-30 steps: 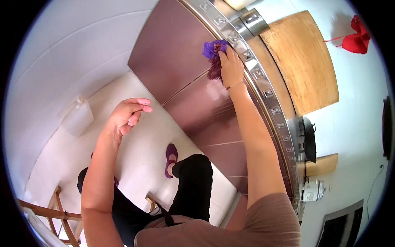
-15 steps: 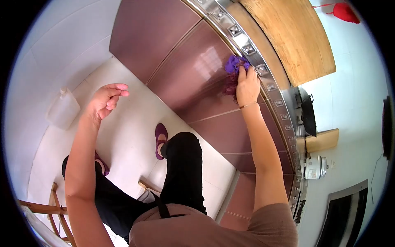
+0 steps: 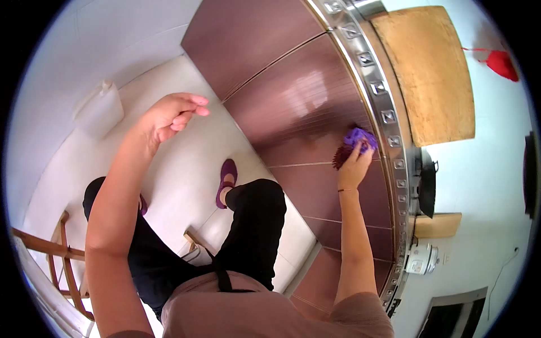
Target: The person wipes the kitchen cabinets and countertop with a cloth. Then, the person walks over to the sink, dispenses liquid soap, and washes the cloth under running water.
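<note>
My right hand (image 3: 355, 168) is closed around a bunched purple cleaning cloth (image 3: 360, 139), which has a dark maroon, shaggy part. The cloth is against the glossy brown-mauve cabinet front (image 3: 293, 84), just below the metal-trimmed counter edge (image 3: 388, 116). Its underside is hidden. Out over the pale floor, my left hand (image 3: 172, 114) hangs in the air with loosely bent fingers and holds nothing.
A whitish plastic jug (image 3: 100, 110) stands on the floor by the wall. On the counter are a large wooden board (image 3: 425, 76), a black wok (image 3: 428, 188), a smaller board (image 3: 438, 225) and a white rice cooker (image 3: 421, 259). A wooden frame (image 3: 62, 250) is at lower left.
My right hand has moved the cloth along the cabinet front toward me, closer to a panel seam. My left hand stays raised and empty. The whole view has shifted somewhat.
</note>
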`<action>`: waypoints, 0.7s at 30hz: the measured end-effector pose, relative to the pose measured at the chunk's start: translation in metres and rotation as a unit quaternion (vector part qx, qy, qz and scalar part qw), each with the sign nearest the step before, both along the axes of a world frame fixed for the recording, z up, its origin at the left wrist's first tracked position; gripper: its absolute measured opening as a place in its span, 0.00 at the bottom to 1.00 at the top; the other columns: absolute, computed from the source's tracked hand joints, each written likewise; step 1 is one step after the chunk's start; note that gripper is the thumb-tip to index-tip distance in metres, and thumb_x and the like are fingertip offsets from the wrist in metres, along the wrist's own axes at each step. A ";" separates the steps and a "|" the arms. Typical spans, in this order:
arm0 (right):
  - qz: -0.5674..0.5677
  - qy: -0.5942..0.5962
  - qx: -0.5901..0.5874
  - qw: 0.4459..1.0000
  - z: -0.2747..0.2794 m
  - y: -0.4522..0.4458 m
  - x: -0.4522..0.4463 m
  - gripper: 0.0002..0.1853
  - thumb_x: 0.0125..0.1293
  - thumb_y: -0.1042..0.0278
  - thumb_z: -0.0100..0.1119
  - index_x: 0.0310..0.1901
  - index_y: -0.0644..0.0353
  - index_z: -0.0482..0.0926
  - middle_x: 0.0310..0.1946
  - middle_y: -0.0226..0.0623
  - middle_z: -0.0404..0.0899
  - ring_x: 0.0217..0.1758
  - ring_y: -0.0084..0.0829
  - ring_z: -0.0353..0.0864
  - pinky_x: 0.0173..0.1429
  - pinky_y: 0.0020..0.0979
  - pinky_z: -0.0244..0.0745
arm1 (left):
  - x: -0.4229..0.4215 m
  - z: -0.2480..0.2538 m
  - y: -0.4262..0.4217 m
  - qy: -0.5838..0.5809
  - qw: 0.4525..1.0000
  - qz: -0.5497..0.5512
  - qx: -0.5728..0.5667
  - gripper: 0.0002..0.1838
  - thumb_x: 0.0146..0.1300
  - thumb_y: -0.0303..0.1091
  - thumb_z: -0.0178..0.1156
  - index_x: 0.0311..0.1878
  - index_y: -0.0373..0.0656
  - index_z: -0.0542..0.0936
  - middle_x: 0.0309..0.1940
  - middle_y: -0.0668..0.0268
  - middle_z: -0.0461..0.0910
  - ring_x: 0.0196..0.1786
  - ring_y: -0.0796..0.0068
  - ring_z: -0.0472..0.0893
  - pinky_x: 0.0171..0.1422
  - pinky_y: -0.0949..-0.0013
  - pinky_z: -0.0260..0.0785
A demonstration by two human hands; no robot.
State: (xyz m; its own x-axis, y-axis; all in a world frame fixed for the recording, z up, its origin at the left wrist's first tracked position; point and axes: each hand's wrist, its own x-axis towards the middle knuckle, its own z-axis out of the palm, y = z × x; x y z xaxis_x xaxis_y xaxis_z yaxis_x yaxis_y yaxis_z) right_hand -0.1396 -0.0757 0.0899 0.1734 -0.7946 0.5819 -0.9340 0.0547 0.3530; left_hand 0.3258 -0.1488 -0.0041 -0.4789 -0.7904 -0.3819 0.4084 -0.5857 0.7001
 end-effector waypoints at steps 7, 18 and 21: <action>0.134 0.126 0.044 0.982 -0.047 -0.120 0.082 0.22 0.62 0.75 0.43 0.59 0.63 0.65 0.60 0.55 0.60 0.65 0.53 0.58 0.67 0.48 0.53 | 0.000 0.009 -0.014 0.001 1.000 -0.004 0.003 0.13 0.61 0.22 0.43 0.47 0.34 0.73 0.38 0.58 0.77 0.13 0.89 0.53 0.16 0.82 0.46; 0.211 0.166 0.311 0.912 -0.211 -0.087 0.025 0.18 0.61 0.68 0.44 0.52 0.63 0.72 0.63 0.47 0.62 0.68 0.45 0.56 0.69 0.44 0.51 | 0.004 0.007 -0.014 -0.023 1.000 0.010 0.008 0.12 0.61 0.22 0.43 0.44 0.35 0.74 0.34 0.61 0.78 0.11 0.91 0.54 0.14 0.83 0.46; 0.189 0.152 0.355 0.903 -0.208 -0.058 -0.004 0.18 0.61 0.68 0.45 0.51 0.62 0.73 0.62 0.46 0.63 0.68 0.45 0.57 0.68 0.45 0.52 | 0.004 0.004 -0.013 -0.014 1.000 0.006 0.007 0.11 0.61 0.23 0.44 0.44 0.35 0.74 0.35 0.60 0.78 0.11 0.91 0.54 0.14 0.83 0.45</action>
